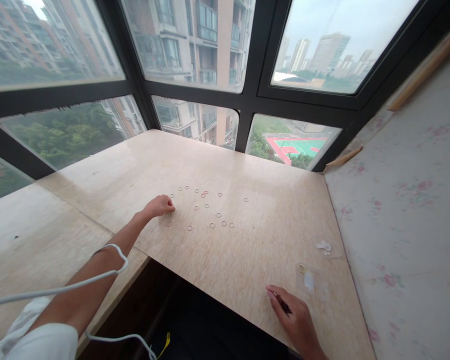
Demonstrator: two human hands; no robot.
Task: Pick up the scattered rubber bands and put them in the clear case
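Observation:
My left hand (160, 206) reaches over the stone ledge, its thumb and fingers pinched together at the left side of several small thin rings. Whatever the pinch holds is too small to make out. One ring (172, 195) lies just beyond these fingers, and another ring (170, 224) lies on the near side. Two pinkish-red rings (204, 194) touch or overlap among the greyish ones. Near the front edge rests my right hand (294, 317), thumb and forefinger tips closed together; I cannot see anything between them.
A clear plastic bag (310, 281) with a yellowish ring and a white label lies beyond my right hand. Farther back is another clear bag (325, 247) with a white piece. A white cable (60, 290) loops around my left forearm. Windows and a papered wall (408, 225) border the ledge (247, 270).

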